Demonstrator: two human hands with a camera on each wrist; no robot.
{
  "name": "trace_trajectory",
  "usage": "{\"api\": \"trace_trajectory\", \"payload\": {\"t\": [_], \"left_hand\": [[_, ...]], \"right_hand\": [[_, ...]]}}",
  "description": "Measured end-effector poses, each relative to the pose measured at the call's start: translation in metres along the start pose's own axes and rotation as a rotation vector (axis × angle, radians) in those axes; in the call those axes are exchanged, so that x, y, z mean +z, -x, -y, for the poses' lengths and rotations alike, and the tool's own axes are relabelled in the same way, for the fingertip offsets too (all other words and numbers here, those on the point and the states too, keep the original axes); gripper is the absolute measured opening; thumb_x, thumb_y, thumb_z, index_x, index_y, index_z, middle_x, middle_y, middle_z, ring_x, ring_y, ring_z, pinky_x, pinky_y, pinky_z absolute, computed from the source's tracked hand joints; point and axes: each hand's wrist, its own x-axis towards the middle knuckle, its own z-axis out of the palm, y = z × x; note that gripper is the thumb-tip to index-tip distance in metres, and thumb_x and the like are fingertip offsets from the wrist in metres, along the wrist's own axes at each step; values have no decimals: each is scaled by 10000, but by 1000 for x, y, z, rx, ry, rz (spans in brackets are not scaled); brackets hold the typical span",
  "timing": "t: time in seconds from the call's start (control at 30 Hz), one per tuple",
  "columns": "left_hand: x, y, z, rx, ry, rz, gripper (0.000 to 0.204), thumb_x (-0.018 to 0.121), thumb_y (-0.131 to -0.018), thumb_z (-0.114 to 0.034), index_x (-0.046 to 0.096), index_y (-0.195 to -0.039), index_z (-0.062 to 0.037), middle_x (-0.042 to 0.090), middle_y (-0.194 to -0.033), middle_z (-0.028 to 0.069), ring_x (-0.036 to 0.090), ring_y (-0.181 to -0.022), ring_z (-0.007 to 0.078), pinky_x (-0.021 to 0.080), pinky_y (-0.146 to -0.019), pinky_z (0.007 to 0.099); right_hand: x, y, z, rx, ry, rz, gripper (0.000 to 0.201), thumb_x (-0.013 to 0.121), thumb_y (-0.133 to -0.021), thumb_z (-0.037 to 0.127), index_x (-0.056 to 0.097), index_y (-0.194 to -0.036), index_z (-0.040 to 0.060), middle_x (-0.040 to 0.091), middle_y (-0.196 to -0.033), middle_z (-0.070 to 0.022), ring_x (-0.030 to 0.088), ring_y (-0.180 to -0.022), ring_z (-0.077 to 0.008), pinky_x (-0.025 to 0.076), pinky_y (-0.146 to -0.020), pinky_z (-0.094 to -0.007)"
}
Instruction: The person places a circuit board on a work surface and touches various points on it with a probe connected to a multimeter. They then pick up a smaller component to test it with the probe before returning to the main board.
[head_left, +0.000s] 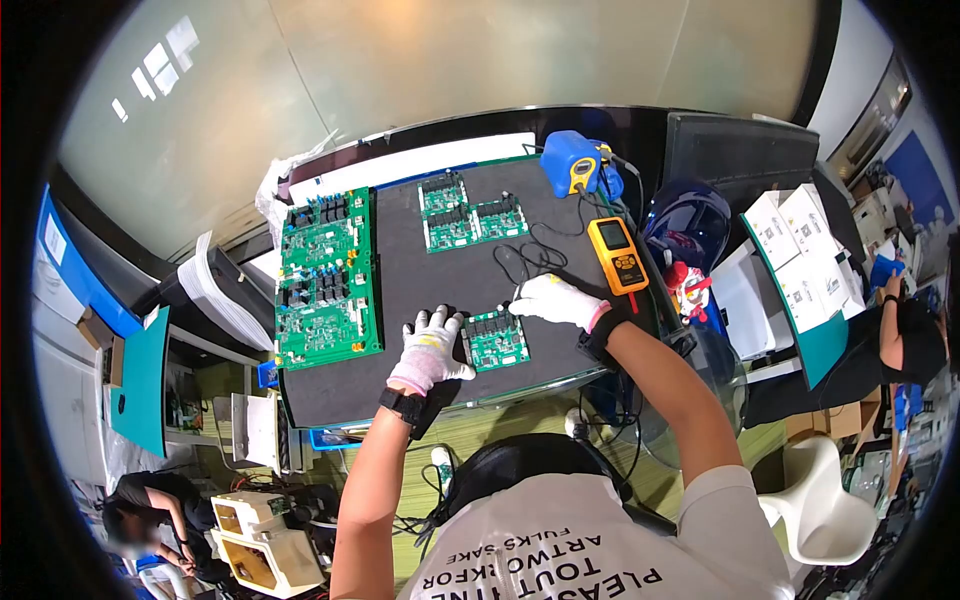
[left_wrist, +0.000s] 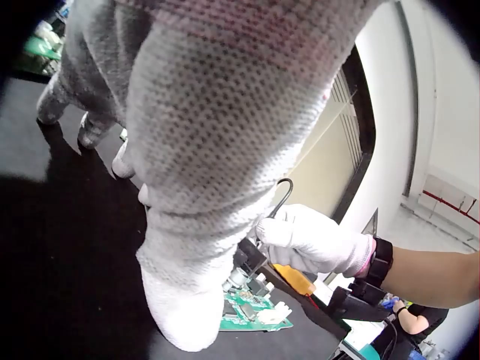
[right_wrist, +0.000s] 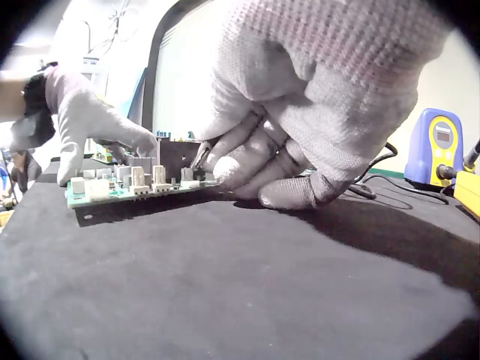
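Observation:
A small green circuit board (head_left: pixel 497 342) with black parts along its top edge lies flat on the dark mat. My left hand (head_left: pixel 430 352) rests on the mat at its left, fingers spread, thumb by the lower left corner. Over the upper right corner is my right hand (head_left: pixel 558 303), fingers curled. In the right wrist view my right hand (right_wrist: pixel 300 127) pinches a small dark part (right_wrist: pixel 201 156) at the end of the board (right_wrist: pixel 135 187); what it is I cannot tell. The left wrist view shows my left hand's (left_wrist: pixel 202 165) thumb near the board (left_wrist: pixel 255 315).
Large green boards (head_left: pixel 325 280) lie at the left of the mat (head_left: pixel 400 270), and several small boards (head_left: pixel 470 222) at the back. To the right are a yellow handheld meter (head_left: pixel 618 257), a blue device (head_left: pixel 570 163) and looped black cable (head_left: pixel 545 258). People sit at both sides.

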Motion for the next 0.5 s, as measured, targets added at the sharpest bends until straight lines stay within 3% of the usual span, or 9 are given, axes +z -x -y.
{"api": "trace_trajectory", "payload": {"t": [0.5], "left_hand": [[-3,0,-2,-11,-22,33,1036,804,-522,-489,329,-1390,-181,263,-1460,117,235,-1337,400,221,-1048,597]], "right_hand": [[5,3,-2,-1,5,17,412,550,-839,384,633,-814,-19,619,-821,-191,594,-790,-345,450,-712,-407]]}}
